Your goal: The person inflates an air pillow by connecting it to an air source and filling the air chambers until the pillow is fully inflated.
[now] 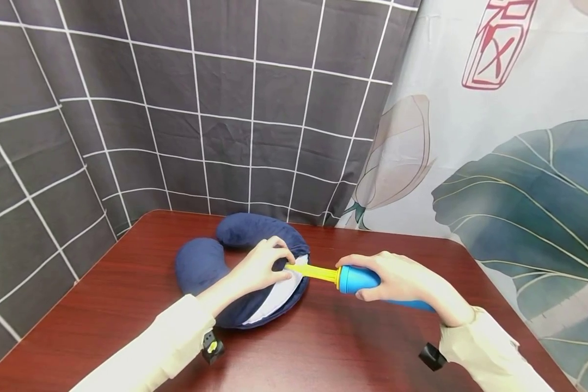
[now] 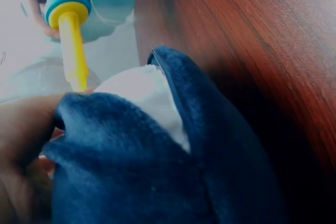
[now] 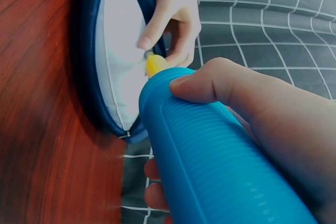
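A navy U-shaped neck pillow (image 1: 201, 264) lies on the table, its cover unzipped along the outer curve so that a white inner lining (image 1: 274, 296) shows. My left hand (image 1: 262, 264) pinches the pillow's navy cover (image 2: 121, 145) at the edge of this opening. In my right hand (image 1: 402, 277) is a blue hand pump (image 3: 210, 150), gripped around its ribbed body. From the pump a yellow nozzle (image 1: 318, 272) points left to the white lining, its tip beside my left fingertips. The right wrist view shows a small greyish piece at that tip; whether they are joined I cannot tell.
The reddish-brown wooden table (image 1: 142, 272) stands against a dark grid-patterned curtain (image 1: 225, 109). At the right hangs a pale cloth (image 1: 451, 109) with printed leaves and a red seal. A dark device (image 1: 212, 347) sits at my left wrist, another dark device (image 1: 432, 356) at my right.
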`<control>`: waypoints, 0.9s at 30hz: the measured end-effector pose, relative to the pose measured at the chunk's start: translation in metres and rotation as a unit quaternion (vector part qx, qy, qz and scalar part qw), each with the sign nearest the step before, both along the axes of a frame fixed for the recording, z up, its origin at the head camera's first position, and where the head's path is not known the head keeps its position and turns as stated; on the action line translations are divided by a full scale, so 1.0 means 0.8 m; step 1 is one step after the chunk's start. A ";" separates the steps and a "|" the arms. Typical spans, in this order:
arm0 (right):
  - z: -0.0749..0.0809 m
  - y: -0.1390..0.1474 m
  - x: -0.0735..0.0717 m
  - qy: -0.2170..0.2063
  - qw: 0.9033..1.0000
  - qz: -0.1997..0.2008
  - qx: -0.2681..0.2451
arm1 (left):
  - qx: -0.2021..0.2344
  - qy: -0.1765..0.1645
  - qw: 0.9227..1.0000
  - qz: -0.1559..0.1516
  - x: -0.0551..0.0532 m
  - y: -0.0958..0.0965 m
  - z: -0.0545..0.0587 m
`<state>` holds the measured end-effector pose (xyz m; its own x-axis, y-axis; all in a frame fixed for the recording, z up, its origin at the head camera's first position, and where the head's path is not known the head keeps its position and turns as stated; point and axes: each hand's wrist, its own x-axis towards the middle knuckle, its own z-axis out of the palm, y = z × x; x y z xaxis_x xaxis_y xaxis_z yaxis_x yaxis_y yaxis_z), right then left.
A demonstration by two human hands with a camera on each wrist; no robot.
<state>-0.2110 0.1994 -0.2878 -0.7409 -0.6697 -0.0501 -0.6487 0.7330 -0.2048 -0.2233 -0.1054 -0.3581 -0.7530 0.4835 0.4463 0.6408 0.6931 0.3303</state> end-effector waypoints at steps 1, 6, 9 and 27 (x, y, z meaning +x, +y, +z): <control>-0.001 0.000 0.000 -0.001 1.000 0.000 -0.002 | 0.004 0.003 1.000 -0.001 -0.001 -0.001 0.000; -0.005 0.001 0.000 0.018 1.000 0.001 -0.002 | 0.016 0.013 1.000 0.007 -0.003 0.000 0.000; -0.007 0.002 0.001 0.038 0.999 0.002 0.004 | 0.018 0.011 1.000 0.018 -0.002 0.004 -0.001; -0.010 0.007 -0.003 0.106 0.994 0.027 0.009 | 0.029 -0.034 0.999 0.000 -0.010 -0.002 0.003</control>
<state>-0.2133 0.2052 -0.2957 -0.6983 -0.7099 0.0917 -0.7151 0.6975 -0.0465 -0.2315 -0.1070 -0.3557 -0.7825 0.4578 0.4220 0.6154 0.6716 0.4126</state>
